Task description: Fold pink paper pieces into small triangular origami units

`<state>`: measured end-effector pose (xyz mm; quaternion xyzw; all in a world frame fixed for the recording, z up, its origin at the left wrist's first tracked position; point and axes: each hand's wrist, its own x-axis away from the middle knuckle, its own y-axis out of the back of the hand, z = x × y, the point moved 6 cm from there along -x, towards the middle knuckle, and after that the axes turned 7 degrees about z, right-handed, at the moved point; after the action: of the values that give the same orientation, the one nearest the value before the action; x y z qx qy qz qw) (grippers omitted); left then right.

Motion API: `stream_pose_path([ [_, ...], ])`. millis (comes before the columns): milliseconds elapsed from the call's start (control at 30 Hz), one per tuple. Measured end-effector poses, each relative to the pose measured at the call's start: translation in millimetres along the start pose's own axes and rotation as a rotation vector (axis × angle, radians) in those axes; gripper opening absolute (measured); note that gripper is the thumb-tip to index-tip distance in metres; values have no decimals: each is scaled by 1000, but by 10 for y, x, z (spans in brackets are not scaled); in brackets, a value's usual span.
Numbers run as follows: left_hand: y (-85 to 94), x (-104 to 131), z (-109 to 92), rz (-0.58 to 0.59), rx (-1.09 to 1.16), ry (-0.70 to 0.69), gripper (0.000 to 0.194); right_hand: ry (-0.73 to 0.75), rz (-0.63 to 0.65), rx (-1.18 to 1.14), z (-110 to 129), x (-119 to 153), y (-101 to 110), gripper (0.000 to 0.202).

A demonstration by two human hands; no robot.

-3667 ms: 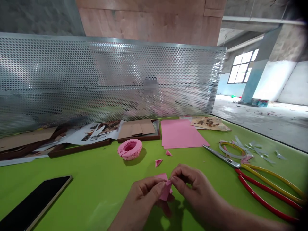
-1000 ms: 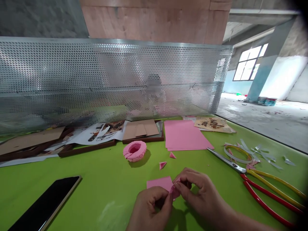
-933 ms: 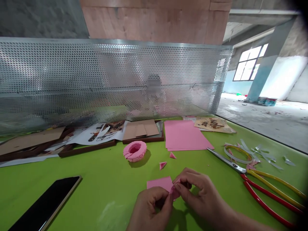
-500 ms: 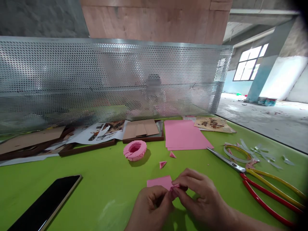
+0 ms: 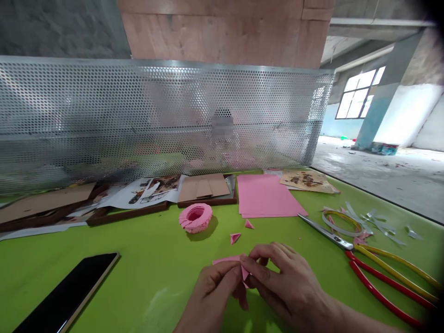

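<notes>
My left hand and my right hand meet at the front of the green table. Between their fingertips they pinch a small folded piece of pink paper, partly covered by the fingers. Behind the left fingers lies a flat pink paper slip, mostly hidden. Just beyond the hands sit two little folded pink triangles, a nearer one and a farther one. Farther back on the left stands a ring of interlocked pink paper pieces.
Scissors with red and yellow handles lie open at right, beside a tape roll and clear scraps. Pink sheets, brown frames and prints line a perforated metal panel. A phone rests at left.
My fingers have turned the folded paper, and the right thumb and index finger now press over its upper end. More of the flat slip is covered. The ring and triangles stay put.
</notes>
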<state>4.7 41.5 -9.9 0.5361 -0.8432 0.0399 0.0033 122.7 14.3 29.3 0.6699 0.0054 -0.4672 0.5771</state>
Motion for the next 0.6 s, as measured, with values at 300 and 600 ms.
stream_pose_path([
  [300, -55, -52, -101, 67, -26, -41, 21, -190, 69, -421, -161, 49, -136, 32],
  [600, -7, -30, -22, 21, -190, -110, 17, -374, 32, -675, -322, 72, -202, 6],
])
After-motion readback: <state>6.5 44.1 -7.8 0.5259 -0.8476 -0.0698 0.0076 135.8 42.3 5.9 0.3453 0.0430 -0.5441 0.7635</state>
